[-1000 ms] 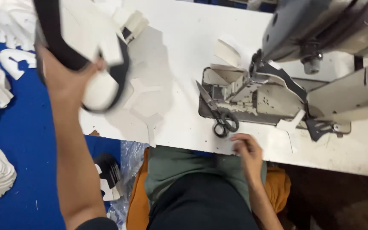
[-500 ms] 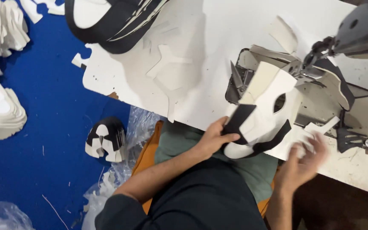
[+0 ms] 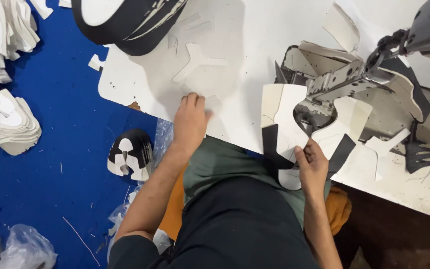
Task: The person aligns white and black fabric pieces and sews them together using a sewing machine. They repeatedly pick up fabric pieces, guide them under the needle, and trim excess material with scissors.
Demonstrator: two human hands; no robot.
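Your right hand (image 3: 312, 164): fingers pinched on white-and-black cut shoe-upper panel (image 3: 283, 130), panel at table's near edge beside grey sewing machine (image 3: 354, 74). Your left hand (image 3: 190, 119): fingers together, flat on white worktable (image 3: 255, 40) among white cut pieces (image 3: 197, 62). Blue floor (image 3: 60, 164) left, white panel stacks (image 3: 8, 122), clear plastic bags (image 3: 23, 246)

- One camera, worn on the person's head, is looking steeply down over the lap and the near edge of the white bench (image 3: 140, 84).
- It is sitting close, with both forearms filling the lower middle of the frame.
- The sewing machine (image 3: 374, 74) is running off the upper right corner.
- The blue floor (image 3: 51, 174) is taking up the left side.
- No second view is sharing the scene.
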